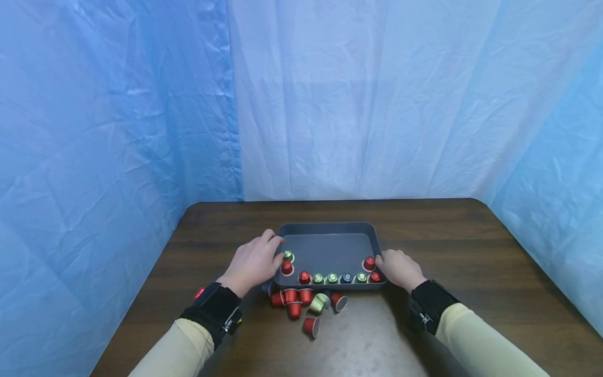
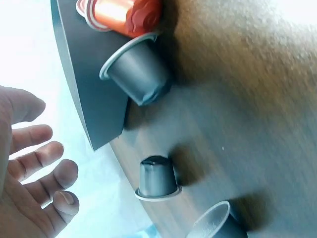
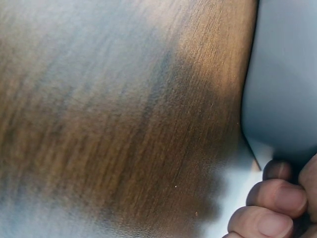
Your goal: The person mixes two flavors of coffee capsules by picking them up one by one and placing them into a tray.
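A dark grey baking tray (image 1: pixel 330 248) lies on the wooden table with red, green and dark coffee capsules along its near side. At its left edge my left hand (image 1: pixel 254 262) reaches over the rim, thumb close to a green capsule (image 1: pixel 288 256) and a red capsule (image 1: pixel 287 268). The left wrist view shows that hand's fingers (image 2: pixel 42 153) loosely bent and apart, holding nothing. My right hand (image 1: pixel 400 268) grips the tray's right rim, its fingers (image 3: pixel 280 198) curled at the wall. Beside its thumb stands a red capsule (image 1: pixel 369 263) inside the tray.
Several loose capsules, red (image 1: pixel 294 309), green (image 1: pixel 316 305) and dark (image 2: pixel 157 178), lie on the table in front of the tray and by its left corner. One red capsule (image 1: pixel 311 326) rests nearer to me. Blue sheeting (image 1: pixel 353 104) hangs around the table (image 1: pixel 424 220).
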Demonstrator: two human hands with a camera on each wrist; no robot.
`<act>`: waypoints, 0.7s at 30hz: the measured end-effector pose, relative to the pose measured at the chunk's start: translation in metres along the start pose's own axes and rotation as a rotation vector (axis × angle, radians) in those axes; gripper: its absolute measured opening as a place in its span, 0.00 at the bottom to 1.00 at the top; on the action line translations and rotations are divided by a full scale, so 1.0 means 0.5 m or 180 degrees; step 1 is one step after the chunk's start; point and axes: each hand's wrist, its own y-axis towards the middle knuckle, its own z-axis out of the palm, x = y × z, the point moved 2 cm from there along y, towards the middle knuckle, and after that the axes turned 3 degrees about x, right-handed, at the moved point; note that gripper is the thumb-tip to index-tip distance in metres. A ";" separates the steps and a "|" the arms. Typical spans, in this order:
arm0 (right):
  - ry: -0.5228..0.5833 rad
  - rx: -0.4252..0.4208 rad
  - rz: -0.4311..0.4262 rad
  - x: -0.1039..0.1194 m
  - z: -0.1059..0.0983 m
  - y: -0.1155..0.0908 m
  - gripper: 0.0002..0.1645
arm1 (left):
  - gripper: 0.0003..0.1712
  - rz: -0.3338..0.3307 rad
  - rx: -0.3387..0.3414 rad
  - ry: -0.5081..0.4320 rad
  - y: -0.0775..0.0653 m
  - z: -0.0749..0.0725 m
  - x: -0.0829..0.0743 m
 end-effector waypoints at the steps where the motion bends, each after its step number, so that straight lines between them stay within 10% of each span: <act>1: 0.0007 0.0009 0.0003 0.001 0.000 -0.001 0.23 | 0.24 -0.0008 -0.0023 -0.0007 -0.001 -0.002 0.004; 21: 0.0002 0.0021 -0.0021 0.001 0.000 -0.003 0.23 | 0.20 -0.0385 0.0025 -0.0062 -0.013 -0.016 0.077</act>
